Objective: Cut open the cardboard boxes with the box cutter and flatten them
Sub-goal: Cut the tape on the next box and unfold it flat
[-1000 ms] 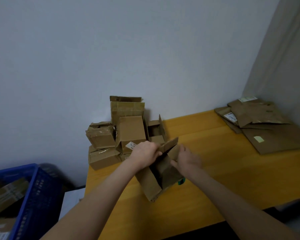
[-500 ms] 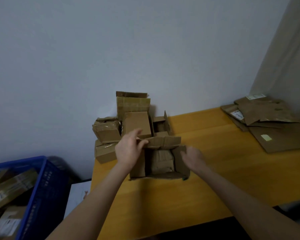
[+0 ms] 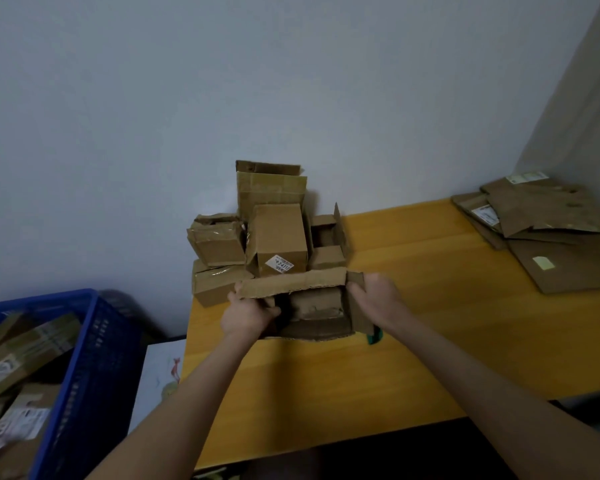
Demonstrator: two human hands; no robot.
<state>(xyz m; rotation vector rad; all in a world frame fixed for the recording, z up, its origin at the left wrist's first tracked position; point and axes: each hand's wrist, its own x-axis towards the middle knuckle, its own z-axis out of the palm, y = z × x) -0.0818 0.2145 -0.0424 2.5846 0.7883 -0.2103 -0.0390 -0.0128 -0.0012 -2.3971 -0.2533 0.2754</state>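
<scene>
The left hand (image 3: 248, 315) grips the left wall and the right hand (image 3: 378, 297) the right flap of the opened brown cardboard box (image 3: 312, 308) between them. Flattening seems the step in hand; next, press its walls flat. The green box cutter (image 3: 374, 337) lies beside the right wrist

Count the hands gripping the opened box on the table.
2. The left hand grips the opened box at its left wall; the right hand grips its right flap. No other hand shows.
</scene>
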